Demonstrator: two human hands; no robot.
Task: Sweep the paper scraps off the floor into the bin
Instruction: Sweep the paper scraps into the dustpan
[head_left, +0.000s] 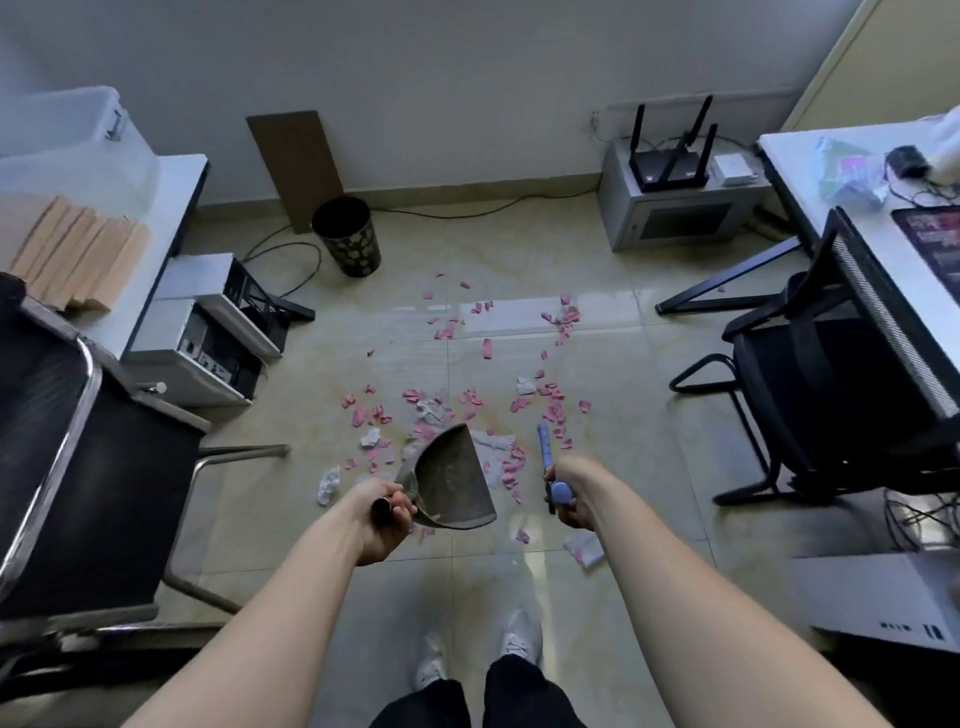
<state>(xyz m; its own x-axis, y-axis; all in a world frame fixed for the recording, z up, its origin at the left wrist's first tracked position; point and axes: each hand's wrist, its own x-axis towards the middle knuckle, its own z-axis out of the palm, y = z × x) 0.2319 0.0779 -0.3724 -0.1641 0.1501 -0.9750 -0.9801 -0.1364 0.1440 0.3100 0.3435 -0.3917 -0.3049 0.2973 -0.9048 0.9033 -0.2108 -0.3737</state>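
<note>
White shoes (431, 660) stand on the pale tiled floor (649, 467), on the near side of the grey metal dustpan (452, 480). Far beyond that dustpan and a little to its left, the round black bin with a pale flower pattern (347, 236) stands upright by the wall, well apart from the mess.

Just left of the pan, the left hand (384, 522) has its fingers curled round the dustpan's black handle (381, 505). Whether the pan's lip touches the tiles cannot be told.

Pink paper scraps (488, 348), with a few crumpled white ones (328, 486) among them, lie loose on the floor. They are thickest just beyond the dustpan and on both its sides, thinner farther beyond it, and a few lie on its near side. The pan looks bare of scraps, so the task seems barely begun.

Right of the dustpan, the right hand (571, 493) is wrapped round the blue broom handle (545, 452). The bristles are not visible.

The step in hand is probably gathering. It would go best with the pan's lip pressed flat to the tiles and its mouth facing the thick patch. Short, low broom strokes would keep the light paper from fluttering away. The far scatter and the side strays should be drawn in first. The loaded pan should then be kept level on the way to the bin.
</note>
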